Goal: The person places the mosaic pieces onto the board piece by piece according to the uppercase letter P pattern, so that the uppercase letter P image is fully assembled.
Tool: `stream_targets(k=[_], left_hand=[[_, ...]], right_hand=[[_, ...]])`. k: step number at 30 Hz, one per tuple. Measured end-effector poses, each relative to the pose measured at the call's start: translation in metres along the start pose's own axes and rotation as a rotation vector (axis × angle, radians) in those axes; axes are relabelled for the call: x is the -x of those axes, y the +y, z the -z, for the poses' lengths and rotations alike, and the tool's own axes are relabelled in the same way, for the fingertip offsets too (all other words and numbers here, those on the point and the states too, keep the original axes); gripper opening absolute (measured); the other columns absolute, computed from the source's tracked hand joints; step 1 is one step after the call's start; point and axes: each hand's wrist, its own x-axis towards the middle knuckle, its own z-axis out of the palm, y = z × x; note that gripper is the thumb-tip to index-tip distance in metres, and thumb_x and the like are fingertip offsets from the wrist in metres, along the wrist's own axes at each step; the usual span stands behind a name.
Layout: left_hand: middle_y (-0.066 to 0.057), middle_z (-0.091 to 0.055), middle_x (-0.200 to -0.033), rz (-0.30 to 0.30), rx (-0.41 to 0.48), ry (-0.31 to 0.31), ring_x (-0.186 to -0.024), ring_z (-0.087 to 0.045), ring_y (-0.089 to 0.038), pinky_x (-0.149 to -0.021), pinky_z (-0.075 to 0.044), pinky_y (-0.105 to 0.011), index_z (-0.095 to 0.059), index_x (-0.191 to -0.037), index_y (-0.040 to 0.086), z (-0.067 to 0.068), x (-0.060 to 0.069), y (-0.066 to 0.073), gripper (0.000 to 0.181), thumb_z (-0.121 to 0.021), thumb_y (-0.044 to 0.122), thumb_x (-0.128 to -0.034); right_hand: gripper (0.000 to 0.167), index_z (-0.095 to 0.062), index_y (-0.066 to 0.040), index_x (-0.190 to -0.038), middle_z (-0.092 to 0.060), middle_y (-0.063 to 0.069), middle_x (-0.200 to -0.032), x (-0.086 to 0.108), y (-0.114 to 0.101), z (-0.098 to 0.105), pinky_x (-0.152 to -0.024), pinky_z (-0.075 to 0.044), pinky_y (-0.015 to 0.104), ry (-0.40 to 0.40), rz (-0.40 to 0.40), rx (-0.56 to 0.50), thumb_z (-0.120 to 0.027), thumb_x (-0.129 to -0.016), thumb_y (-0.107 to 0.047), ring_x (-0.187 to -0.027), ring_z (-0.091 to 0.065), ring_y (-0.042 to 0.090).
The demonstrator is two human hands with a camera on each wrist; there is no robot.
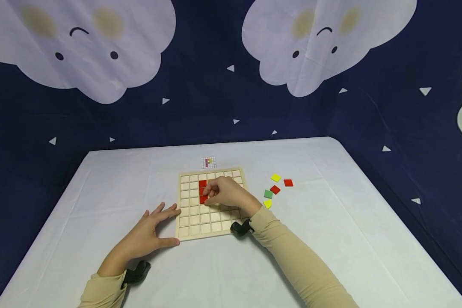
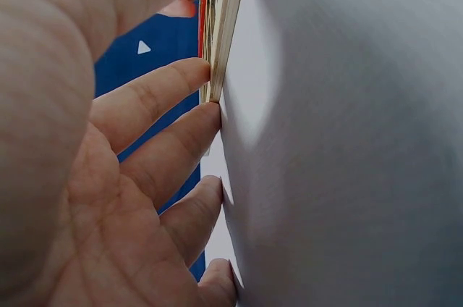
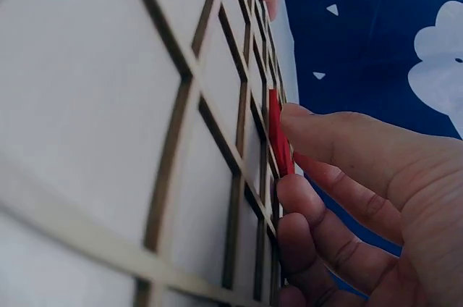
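Observation:
A square wooden grid board (image 1: 194, 231) lies on the white table, with a short column of red square tiles (image 1: 202, 183) in its upper left part. My right hand (image 1: 227, 191) reaches over the board and pinches the lowest red tile (image 3: 278, 133) between thumb and fingers, at its cell. In the right wrist view the tile lies against the grid, partly covered by the fingertips. My left hand (image 1: 148, 231) spreads its fingers at the board's left edge. Its thumb is by the lower left corner, and in the left wrist view two fingers (image 2: 195, 122) touch the board's side.
Right of the board lie loose tiles: yellow (image 1: 275, 177), red (image 1: 288, 182) and green (image 1: 268, 194) among them. A small printed grid card (image 1: 209, 162) with a coloured pattern sits behind the board. A dark blue cloth with clouds (image 1: 208, 85) hangs beyond the table.

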Motion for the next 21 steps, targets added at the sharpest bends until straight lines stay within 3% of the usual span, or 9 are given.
stream_targets(k=[9, 21], left_hand=[[-0.016, -0.05, -0.166, -0.012, -0.005, 0.002, -0.16, -0.026, -0.055, -0.123, -0.01, -0.084, -0.064, -0.148, 0.013, 0.001, 0.0, 0.002, 0.082, -0.097, 0.038, -0.0765], [-0.016, -0.048, -0.167, -0.012, -0.001, 0.002, -0.161, -0.024, -0.055, -0.122, -0.009, -0.085, -0.064, -0.149, 0.013, 0.0, 0.001, -0.001, 0.083, -0.097, 0.038, -0.0771]], right_hand=[[0.018, -0.079, -0.006, -0.108, -0.075, -0.001, -0.09, 0.006, 0.007, 0.021, -0.075, -0.054, 0.019, 0.004, 0.05, -0.063, -0.084, -0.093, -0.013, -0.081, -0.064, 0.007], [0.032, -0.077, -0.002, -0.12, -0.077, 0.005, -0.101, 0.029, 0.019, 0.071, -0.091, -0.06, 0.031, 0.057, 0.045, -0.009, -0.084, -0.092, -0.017, -0.093, -0.069, 0.015]])
